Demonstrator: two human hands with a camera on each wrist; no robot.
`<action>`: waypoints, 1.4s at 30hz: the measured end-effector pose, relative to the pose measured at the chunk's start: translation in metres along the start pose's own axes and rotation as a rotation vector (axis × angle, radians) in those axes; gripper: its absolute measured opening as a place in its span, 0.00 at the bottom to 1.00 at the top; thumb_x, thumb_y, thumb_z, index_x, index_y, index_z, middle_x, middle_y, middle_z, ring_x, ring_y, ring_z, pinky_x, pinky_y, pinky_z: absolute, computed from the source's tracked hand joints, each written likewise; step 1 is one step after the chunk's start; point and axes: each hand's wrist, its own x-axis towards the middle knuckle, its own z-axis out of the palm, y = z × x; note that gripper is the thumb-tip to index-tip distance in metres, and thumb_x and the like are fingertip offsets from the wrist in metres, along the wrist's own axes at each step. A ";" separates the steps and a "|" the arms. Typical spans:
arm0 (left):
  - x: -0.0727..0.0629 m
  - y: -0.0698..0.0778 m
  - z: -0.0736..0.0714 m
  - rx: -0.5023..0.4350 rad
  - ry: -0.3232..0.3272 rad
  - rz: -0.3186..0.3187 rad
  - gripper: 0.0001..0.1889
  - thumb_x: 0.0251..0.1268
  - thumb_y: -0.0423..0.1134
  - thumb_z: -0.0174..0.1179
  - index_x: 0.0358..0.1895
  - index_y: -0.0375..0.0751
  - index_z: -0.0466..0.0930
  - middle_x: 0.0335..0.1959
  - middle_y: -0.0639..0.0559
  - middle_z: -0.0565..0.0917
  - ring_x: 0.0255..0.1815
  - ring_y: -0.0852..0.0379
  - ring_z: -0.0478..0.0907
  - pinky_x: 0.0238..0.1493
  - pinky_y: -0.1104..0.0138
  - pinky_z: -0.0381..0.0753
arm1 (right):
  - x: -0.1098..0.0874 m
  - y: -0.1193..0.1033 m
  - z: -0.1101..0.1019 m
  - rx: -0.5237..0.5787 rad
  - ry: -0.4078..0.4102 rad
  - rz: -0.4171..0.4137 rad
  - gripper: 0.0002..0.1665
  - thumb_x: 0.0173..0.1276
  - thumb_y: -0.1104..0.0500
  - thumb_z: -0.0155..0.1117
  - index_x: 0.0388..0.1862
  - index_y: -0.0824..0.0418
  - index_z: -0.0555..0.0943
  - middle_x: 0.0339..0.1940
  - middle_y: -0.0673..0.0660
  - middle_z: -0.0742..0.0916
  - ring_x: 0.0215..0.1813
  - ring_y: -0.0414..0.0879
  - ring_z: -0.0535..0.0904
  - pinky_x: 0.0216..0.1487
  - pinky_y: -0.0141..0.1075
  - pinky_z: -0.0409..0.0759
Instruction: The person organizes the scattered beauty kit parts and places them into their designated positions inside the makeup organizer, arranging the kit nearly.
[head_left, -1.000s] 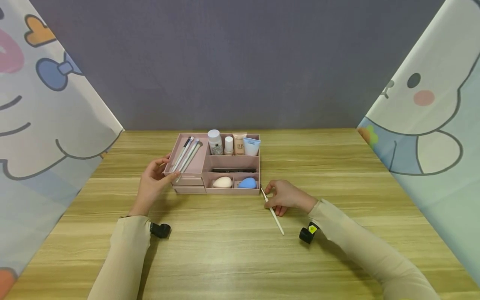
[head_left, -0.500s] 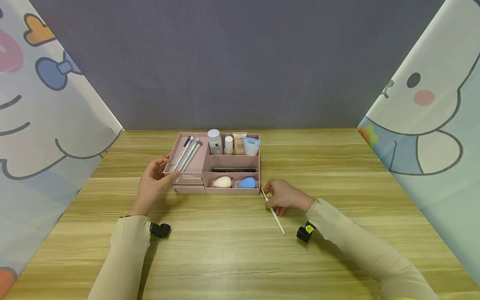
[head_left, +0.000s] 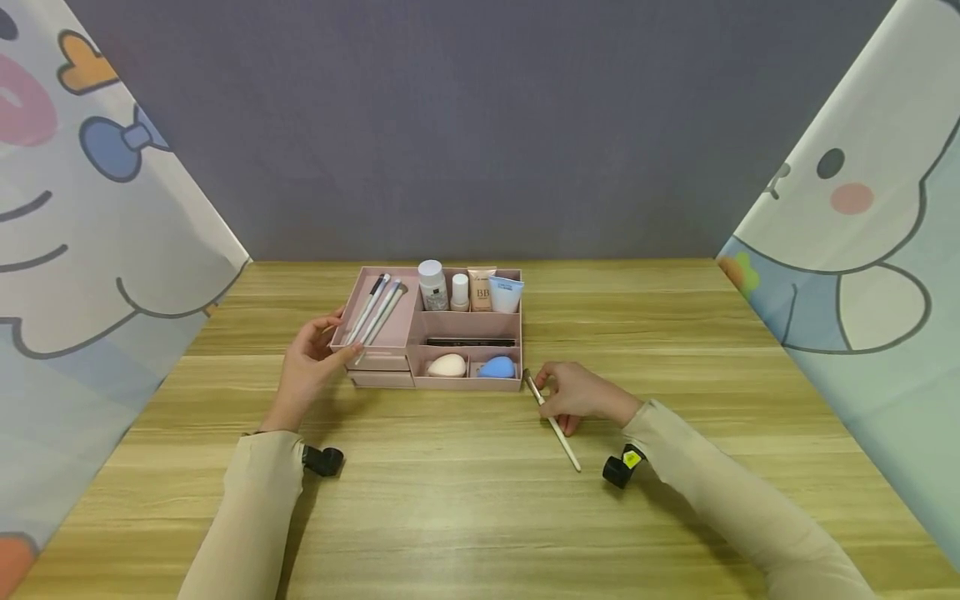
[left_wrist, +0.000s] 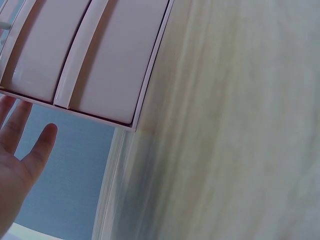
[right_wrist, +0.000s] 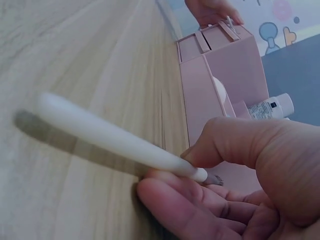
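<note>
A pink makeup organizer [head_left: 465, 385] stands on the table, with several makeup brushes [head_left: 372, 309] lying on its top left tray. My left hand [head_left: 311, 360] holds its front left corner, thumb by the brush handles and other fingers along the left side. In the left wrist view some of those fingers [left_wrist: 17, 125] show below the drawer fronts [left_wrist: 115, 60]. Just right of the organizer, my right hand [head_left: 581, 393] pinches a white-handled makeup brush [head_left: 561, 435] between thumb and fingers. Its dark bristles [right_wrist: 215, 179] point toward the organizer, while the handle slants toward me, low over the table.
The organizer's back compartment holds a white-capped bottle [head_left: 432, 287], a smaller bottle [head_left: 460, 292], a BB cream tube [head_left: 482, 292] and a blue tube [head_left: 506, 295]. Black pencils [head_left: 471, 342] lie mid-compartment; a cream sponge [head_left: 447, 365] and blue sponge [head_left: 497, 367] sit in front.
The brush in my right hand has shifted slightly right, its handle end most of all. My left hand has stayed at the organizer's corner.
</note>
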 end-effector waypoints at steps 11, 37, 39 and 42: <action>0.000 0.003 0.001 0.010 0.004 -0.010 0.20 0.60 0.18 0.63 0.53 0.28 0.68 0.74 0.35 0.64 0.67 0.58 0.71 0.52 0.75 0.77 | -0.002 0.006 -0.006 0.087 -0.011 0.002 0.25 0.54 0.74 0.60 0.53 0.73 0.69 0.21 0.60 0.81 0.15 0.44 0.78 0.18 0.37 0.82; 0.000 0.002 0.000 0.009 -0.006 -0.003 0.20 0.60 0.19 0.64 0.52 0.33 0.70 0.73 0.38 0.67 0.65 0.62 0.72 0.53 0.74 0.77 | -0.006 -0.022 -0.043 0.228 -0.031 -0.126 0.31 0.64 0.75 0.54 0.64 0.81 0.57 0.22 0.58 0.82 0.19 0.44 0.80 0.24 0.39 0.84; 0.000 0.002 0.000 0.007 -0.001 -0.011 0.19 0.60 0.19 0.64 0.53 0.32 0.70 0.73 0.38 0.67 0.65 0.62 0.72 0.52 0.74 0.77 | -0.006 -0.025 -0.044 0.218 -0.028 -0.134 0.31 0.64 0.75 0.54 0.64 0.80 0.58 0.22 0.58 0.83 0.20 0.44 0.81 0.24 0.40 0.85; 0.000 0.002 0.000 0.017 0.003 -0.014 0.20 0.60 0.18 0.63 0.53 0.29 0.69 0.73 0.37 0.66 0.63 0.64 0.73 0.51 0.75 0.77 | -0.004 -0.030 -0.045 0.212 -0.026 -0.145 0.31 0.64 0.74 0.55 0.65 0.79 0.58 0.24 0.60 0.83 0.20 0.45 0.81 0.25 0.41 0.85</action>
